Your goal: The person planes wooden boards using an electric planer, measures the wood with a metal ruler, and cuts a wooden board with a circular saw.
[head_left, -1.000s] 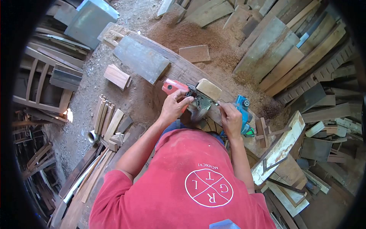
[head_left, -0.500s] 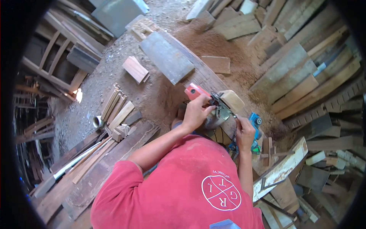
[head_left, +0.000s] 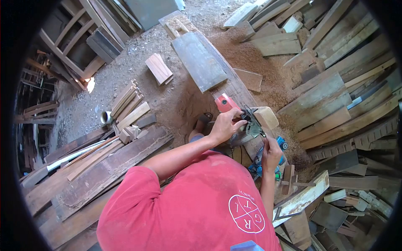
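Note:
My left hand (head_left: pixel 226 125) is closed round a red-bodied power tool (head_left: pixel 226 103) with a dark and silver metal part (head_left: pixel 253 126), its exact kind unclear. It lies over the plank bench in front of me. My right hand (head_left: pixel 272 151) pinches a thin dark tool (head_left: pixel 263 134) whose tip meets the edge of the metal part; its kind is too small to make out. Just beyond the metal part sits a pale rounded wooden block (head_left: pixel 266 117). Beside my right wrist lies a blue power tool (head_left: pixel 281 144), partly hidden by the hand.
A grey board (head_left: pixel 199 61) lies along the plank bench (head_left: pixel 232 79). Sawdust (head_left: pixel 238 50) heaps beyond it. Stacked wood pieces (head_left: pixel 159 69) rest on the ground to the left. Leaning boards (head_left: pixel 318 104) crowd the right, and long planks (head_left: pixel 113 167) lie at lower left.
The view has shifted, so the bench and tools appear slightly right and lower. Both hands keep their holds at the metal part, with little visible movement between them.

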`<state>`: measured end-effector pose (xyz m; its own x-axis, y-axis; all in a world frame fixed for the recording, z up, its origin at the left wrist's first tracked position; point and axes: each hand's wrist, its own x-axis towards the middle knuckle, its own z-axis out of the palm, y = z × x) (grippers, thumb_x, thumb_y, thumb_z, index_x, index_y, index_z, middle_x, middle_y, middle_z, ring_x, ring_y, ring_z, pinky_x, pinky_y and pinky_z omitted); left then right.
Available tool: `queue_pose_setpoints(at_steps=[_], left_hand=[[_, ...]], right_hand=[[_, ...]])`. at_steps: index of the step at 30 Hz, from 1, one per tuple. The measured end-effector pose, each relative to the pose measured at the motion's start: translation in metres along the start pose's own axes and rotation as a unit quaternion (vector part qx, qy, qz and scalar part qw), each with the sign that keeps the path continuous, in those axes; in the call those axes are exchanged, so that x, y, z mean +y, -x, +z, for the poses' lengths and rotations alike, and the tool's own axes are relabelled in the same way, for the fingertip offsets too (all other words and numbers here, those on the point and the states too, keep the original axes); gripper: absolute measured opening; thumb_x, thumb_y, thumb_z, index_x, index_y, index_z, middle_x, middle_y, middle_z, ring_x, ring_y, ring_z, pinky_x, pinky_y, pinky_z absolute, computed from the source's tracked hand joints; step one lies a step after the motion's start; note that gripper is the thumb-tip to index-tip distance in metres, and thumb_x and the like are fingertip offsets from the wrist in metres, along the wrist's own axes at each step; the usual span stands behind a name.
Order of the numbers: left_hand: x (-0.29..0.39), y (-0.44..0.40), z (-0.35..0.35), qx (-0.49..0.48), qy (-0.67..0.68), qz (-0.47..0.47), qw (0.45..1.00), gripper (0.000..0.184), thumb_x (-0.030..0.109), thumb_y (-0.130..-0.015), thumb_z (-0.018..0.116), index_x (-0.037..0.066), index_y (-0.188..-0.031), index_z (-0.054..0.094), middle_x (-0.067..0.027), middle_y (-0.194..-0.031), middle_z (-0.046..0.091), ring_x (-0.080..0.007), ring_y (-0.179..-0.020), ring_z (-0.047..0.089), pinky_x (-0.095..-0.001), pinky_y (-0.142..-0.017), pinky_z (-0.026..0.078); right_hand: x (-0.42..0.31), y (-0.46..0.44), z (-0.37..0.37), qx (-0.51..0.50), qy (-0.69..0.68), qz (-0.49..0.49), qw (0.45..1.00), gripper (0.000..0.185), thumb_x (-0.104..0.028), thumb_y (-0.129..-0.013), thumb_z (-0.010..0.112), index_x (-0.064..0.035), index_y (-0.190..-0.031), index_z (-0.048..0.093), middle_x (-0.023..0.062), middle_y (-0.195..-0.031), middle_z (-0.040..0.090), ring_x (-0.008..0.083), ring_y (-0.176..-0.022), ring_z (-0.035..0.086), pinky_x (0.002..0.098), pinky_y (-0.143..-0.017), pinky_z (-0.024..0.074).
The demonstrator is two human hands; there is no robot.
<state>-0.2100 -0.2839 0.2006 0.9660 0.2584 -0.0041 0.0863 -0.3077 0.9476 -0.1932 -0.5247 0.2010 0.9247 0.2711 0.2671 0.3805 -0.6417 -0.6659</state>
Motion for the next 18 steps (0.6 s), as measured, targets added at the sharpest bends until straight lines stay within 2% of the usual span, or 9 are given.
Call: queue_pose_setpoints(at_steps=[3,5,9,11,13,15,16,17,18], left_hand=[[-0.002,0.001,0.0,0.023,-0.108,0.11,0.988,0.025,0.014,-0.092,0.079,-0.001,-0.108,0.068,-0.0154,-0.101,0.072,-0.0275,-0.089,0.076,-0.0383,-0.076,0.059],[-0.006,-0.001,-0.001,0.053,-0.23,0.309,0.921,0.024,0.009,-0.092,0.076,0.003,-0.114,0.068,-0.0151,-0.103,0.066,-0.0302,-0.089,0.074,-0.0392,-0.078,0.059],[0.004,0.012,0.0,0.013,-0.052,0.188,0.981,0.025,0.009,-0.096,0.071,0.003,-0.121,0.066,-0.0139,-0.11,0.067,-0.0249,-0.087,0.072,-0.0375,-0.081,0.058],[-0.019,0.012,0.01,0.096,0.1,0.021,0.99,0.026,0.019,-0.1,0.07,0.003,-0.12,0.068,-0.0131,-0.112,0.067,-0.0223,-0.093,0.072,-0.0358,-0.084,0.058],[-0.025,0.006,0.004,-0.046,0.15,-0.116,0.981,0.032,0.026,-0.106,0.068,-0.001,-0.122,0.065,-0.0071,-0.096,0.075,-0.0149,-0.089,0.071,-0.033,-0.08,0.057],[-0.023,0.005,0.012,-0.027,0.19,-0.088,0.977,0.027,0.023,-0.105,0.068,-0.002,-0.113,0.065,-0.0078,-0.091,0.076,-0.0176,-0.085,0.072,-0.0337,-0.078,0.057],[0.002,0.007,0.007,0.012,0.037,-0.021,0.999,0.022,0.02,-0.103,0.07,-0.001,-0.108,0.064,-0.0122,-0.09,0.075,-0.0202,-0.083,0.073,-0.0352,-0.075,0.056],[0.011,0.008,0.006,0.019,-0.016,-0.002,1.0,0.021,0.016,-0.099,0.074,0.0,-0.109,0.063,-0.0166,-0.092,0.074,-0.0242,-0.081,0.074,-0.037,-0.073,0.056],[0.001,0.008,0.006,0.038,-0.103,0.089,0.99,0.022,0.015,-0.098,0.075,0.0,-0.108,0.063,-0.0174,-0.092,0.073,-0.0259,-0.08,0.074,-0.0378,-0.072,0.056]], right_hand=[[0.001,0.002,0.0,0.0,-0.001,0.001,1.0,0.012,-0.007,-0.096,0.073,-0.0022,-0.108,0.074,0.0184,-0.095,0.074,0.0378,-0.085,0.071,0.044,-0.074,0.0547],[0.002,0.004,0.001,0.003,-0.003,0.004,1.0,0.012,-0.007,-0.096,0.073,-0.0022,-0.108,0.074,0.0184,-0.095,0.074,0.0379,-0.085,0.072,0.044,-0.074,0.0548],[-0.001,0.006,0.001,0.004,-0.009,0.02,1.0,0.013,-0.007,-0.096,0.073,-0.0036,-0.109,0.075,0.0179,-0.095,0.074,0.0375,-0.085,0.072,0.0438,-0.075,0.0553],[-0.002,0.006,0.003,0.013,-0.005,0.027,1.0,0.014,-0.008,-0.096,0.073,-0.0042,-0.109,0.075,0.0176,-0.095,0.074,0.0373,-0.086,0.072,0.0439,-0.075,0.0554],[-0.002,0.006,0.002,0.011,0.005,0.012,1.0,0.015,-0.008,-0.094,0.074,-0.0052,-0.109,0.076,0.0173,-0.095,0.074,0.0367,-0.086,0.072,0.0446,-0.076,0.0555],[-0.001,0.007,0.0,0.022,0.024,0.021,0.999,0.017,-0.007,-0.094,0.073,-0.0058,-0.11,0.076,0.0172,-0.096,0.074,0.0371,-0.086,0.071,0.0455,-0.077,0.0556],[0.0,0.007,0.002,0.026,0.013,0.014,1.0,0.017,-0.007,-0.093,0.073,-0.0058,-0.11,0.076,0.0173,-0.096,0.074,0.0373,-0.086,0.071,0.0455,-0.076,0.0556],[0.001,0.007,0.004,0.027,-0.002,0.004,1.0,0.017,-0.007,-0.093,0.073,-0.0059,-0.11,0.077,0.0174,-0.096,0.074,0.0375,-0.087,0.071,0.0455,-0.076,0.0557],[0.001,0.006,0.004,0.026,0.002,0.002,1.0,0.016,-0.007,-0.093,0.073,-0.0057,-0.109,0.076,0.0173,-0.096,0.074,0.0375,-0.087,0.072,0.0455,-0.076,0.056]])
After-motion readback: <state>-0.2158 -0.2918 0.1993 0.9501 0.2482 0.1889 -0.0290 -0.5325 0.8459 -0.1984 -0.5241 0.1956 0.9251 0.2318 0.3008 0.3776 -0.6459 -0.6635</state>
